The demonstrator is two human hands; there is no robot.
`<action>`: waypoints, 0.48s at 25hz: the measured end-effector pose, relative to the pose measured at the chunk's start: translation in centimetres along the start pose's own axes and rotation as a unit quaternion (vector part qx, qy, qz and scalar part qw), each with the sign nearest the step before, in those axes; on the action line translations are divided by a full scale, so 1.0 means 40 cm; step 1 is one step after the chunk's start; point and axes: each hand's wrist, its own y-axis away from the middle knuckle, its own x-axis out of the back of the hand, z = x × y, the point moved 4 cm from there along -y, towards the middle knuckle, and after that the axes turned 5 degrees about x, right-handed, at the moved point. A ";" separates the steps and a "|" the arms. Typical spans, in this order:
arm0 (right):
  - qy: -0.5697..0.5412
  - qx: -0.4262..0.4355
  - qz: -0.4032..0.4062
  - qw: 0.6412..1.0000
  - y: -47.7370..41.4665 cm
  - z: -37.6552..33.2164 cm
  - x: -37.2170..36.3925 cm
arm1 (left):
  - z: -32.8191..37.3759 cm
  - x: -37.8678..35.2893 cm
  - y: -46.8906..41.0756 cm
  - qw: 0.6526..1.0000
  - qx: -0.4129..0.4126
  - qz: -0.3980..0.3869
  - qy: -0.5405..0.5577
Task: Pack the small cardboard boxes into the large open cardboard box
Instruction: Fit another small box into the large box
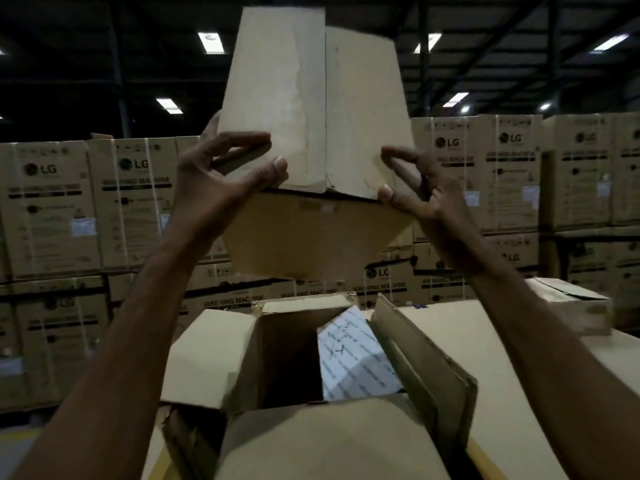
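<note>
Head view: left hand (214, 178), right hand (424, 192), fingers pinching small box (277, 98) over large box (214, 355), interior dark.

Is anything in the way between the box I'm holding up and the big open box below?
Nothing visible hangs between the small box and the big box. Inside, a white package fills the right side; the left looks free.

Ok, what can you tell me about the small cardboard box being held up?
The small cardboard box is plain brown and a little worn, its two flaps closed with a seam down the middle. It is held high and tilted, above the large open box. The left hand and right hand pinch its near corners; nothing else touches it.
</note>
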 end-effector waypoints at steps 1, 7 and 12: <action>-0.016 -0.012 -0.008 1.000 0.005 0.011 -0.041 | -0.020 0.033 0.016 1.000 0.008 0.007 -0.011; -0.059 -0.084 -0.032 0.994 0.049 0.072 -0.212 | -0.185 0.161 0.087 0.996 0.074 0.011 -0.058; -0.068 -0.129 -0.036 0.989 0.060 0.116 -0.270 | -0.264 0.168 0.116 0.993 0.112 0.012 -0.044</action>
